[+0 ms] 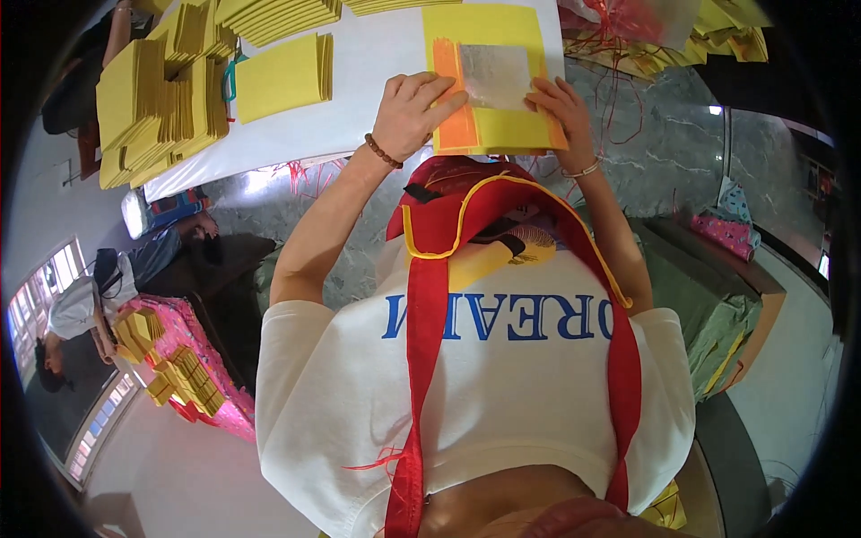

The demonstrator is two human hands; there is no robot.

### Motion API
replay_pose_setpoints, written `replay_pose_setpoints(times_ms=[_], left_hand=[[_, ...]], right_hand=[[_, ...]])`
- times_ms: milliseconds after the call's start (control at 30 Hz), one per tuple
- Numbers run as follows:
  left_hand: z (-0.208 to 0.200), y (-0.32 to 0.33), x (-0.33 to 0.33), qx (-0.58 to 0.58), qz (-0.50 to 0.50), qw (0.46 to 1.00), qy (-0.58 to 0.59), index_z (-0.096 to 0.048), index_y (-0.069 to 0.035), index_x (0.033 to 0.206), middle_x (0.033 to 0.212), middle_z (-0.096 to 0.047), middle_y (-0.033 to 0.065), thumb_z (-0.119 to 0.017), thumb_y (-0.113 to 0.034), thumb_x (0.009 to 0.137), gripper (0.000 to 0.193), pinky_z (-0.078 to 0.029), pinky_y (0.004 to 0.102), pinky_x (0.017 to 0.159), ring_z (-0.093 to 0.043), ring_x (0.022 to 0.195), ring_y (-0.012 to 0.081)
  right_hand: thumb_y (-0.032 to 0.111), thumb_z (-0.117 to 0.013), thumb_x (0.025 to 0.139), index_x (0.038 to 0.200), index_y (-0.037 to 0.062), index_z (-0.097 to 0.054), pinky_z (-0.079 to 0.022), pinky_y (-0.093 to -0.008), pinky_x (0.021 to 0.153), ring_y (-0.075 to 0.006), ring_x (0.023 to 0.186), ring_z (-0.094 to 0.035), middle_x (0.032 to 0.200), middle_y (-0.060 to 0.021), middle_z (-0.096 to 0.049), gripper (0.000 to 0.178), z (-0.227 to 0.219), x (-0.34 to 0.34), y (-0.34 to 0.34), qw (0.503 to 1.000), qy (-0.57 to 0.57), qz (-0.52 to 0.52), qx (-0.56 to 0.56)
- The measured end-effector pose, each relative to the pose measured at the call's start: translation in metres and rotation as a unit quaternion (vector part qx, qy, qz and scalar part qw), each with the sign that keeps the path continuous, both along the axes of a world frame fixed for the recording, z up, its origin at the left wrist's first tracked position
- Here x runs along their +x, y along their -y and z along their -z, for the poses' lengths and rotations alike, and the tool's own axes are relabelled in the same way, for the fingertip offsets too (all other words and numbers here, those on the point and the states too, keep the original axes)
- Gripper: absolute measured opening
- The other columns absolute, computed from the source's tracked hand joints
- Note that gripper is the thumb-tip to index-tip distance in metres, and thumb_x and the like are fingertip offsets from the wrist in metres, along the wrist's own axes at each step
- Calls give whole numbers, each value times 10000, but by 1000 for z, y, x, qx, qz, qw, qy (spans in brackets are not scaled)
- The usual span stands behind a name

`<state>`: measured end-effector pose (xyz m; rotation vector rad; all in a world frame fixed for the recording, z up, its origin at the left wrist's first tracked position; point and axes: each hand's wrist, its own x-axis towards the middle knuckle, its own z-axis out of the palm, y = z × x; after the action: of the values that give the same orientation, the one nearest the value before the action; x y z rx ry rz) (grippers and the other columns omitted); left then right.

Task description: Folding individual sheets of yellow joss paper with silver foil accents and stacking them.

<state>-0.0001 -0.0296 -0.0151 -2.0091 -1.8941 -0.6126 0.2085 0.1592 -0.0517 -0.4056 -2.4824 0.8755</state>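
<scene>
A yellow sheet of paper (511, 130) with an orange band (448, 130) and a silvery, see-through-looking square (495, 75) lies at the near edge of a white-covered table. Across the orange band rests my left hand (414, 112), its fingers stretched out and apart on the paper; a beaded bracelet circles that wrist. My right hand (567, 121) touches the sheet's right side by the square, with its fingers spread and a bangle at the wrist. Neither hand visibly pinches the sheet.
Stacks of folded yellow paper (166, 99) and a flat yellow bundle (280, 79) lie left on the white table (359, 63). Red strings and plastic (619, 22) are at far right. Another person (76, 309) sits left beside a pink table (211, 359) with yellow bundles. A green-covered box (708, 314) stands right.
</scene>
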Motion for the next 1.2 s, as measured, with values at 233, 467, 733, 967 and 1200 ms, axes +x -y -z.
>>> replay_pose_setpoints(times_ms=[233,467,733,967,1200], left_hand=[[-26,31,20,-46,31,998,37,-593,-143,1056,1053,-577,39,-519,-147,728,336,-395,335,792,-528,951,187],[4,36,23,-35,11,952,303,-605,-98,987,922,-623,83,-548,-158,778,225,-431,330,719,-587,849,224],[9,-1,18,-129,-230,821,507,-583,-9,831,562,-564,145,-503,-311,878,317,-439,385,514,-575,524,301],[17,-12,8,-124,-261,796,532,-594,-11,810,612,-592,162,-502,-334,860,340,-434,409,531,-583,575,331],[7,-18,6,-170,-295,787,514,-584,-27,902,679,-616,157,-515,-376,854,359,-441,423,559,-592,619,337]], right_hand=[[265,-644,742,1011,251,-617,-216,-499,995,-205,1205,-443,1220,43,-547,271,-37,16,21,986,39,-71,148],[257,-645,748,1030,211,-612,-252,-423,949,-154,1123,-511,1114,31,-608,287,-29,18,29,987,96,-119,-41],[211,-618,822,1114,42,-551,-449,-260,594,-106,675,-586,849,-92,-653,344,-15,-14,31,936,-19,95,-339],[189,-648,805,1155,41,-543,-445,-233,629,-90,677,-567,816,-67,-647,394,-20,-18,33,934,-53,134,-327],[95,-621,829,1184,13,-547,-447,-224,784,-107,924,-565,1070,-76,-609,372,-15,-20,31,921,16,147,-361]])
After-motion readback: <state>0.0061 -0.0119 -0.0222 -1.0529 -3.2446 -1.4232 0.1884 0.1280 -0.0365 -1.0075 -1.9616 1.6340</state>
